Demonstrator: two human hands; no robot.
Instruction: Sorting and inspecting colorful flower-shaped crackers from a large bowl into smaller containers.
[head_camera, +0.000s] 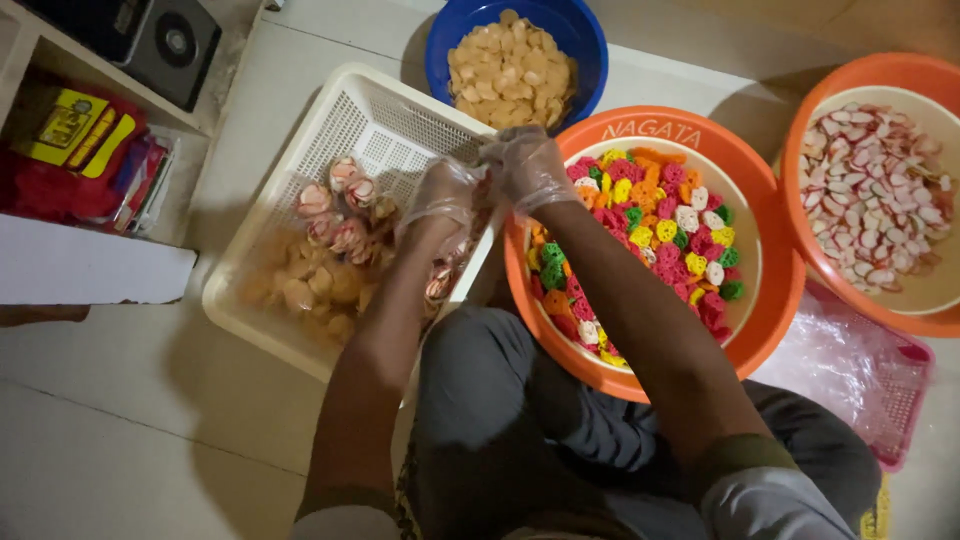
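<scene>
Left hand: your left hand (443, 195) is up ahead of your knee, in a thin clear glove, fingers (462, 180) curled inward.
Right hand: your right hand (525, 165) is gloved too, fingers bunched and pressed against the left hand's fingertips.
Arms: both forearms are bare and run forward from your lap, converging so the hands meet.
Grip: whether anything sits between the fingers cannot be made out.

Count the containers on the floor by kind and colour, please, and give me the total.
Orange bowl: 2
Blue bowl: 1
White mesh basket: 1
Pink mesh basket: 1
Total: 5
</scene>
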